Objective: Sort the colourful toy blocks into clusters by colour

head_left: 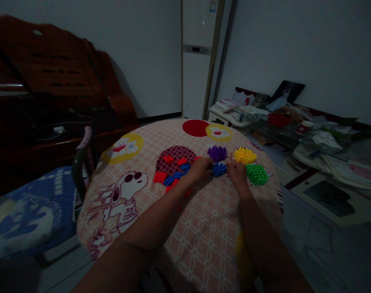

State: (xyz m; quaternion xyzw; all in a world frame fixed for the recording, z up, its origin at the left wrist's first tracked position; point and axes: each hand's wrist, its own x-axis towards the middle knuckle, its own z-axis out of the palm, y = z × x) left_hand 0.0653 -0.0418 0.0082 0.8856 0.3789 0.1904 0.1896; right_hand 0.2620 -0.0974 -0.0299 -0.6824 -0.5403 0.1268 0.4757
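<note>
A round table [200,232] wears a pink checked cloth with cartoon dog prints. My left hand [200,167] and my right hand [238,172] meet at its far middle, fingers curled against a blue cluster of pegs [219,169] that sits between them. Beyond lie a purple cluster [217,153], a yellow cluster [245,155] and a green cluster [256,174], the green one just right of my right hand. Loose red and blue pegs [170,176] are scattered left of my left hand.
A dark wooden sofa [45,101] fills the left side. A chair with a blue towel [32,211] stands at the table's left. A white fridge [197,57] is at the back. A low table [295,122] heaped with papers and clutter runs along the right wall.
</note>
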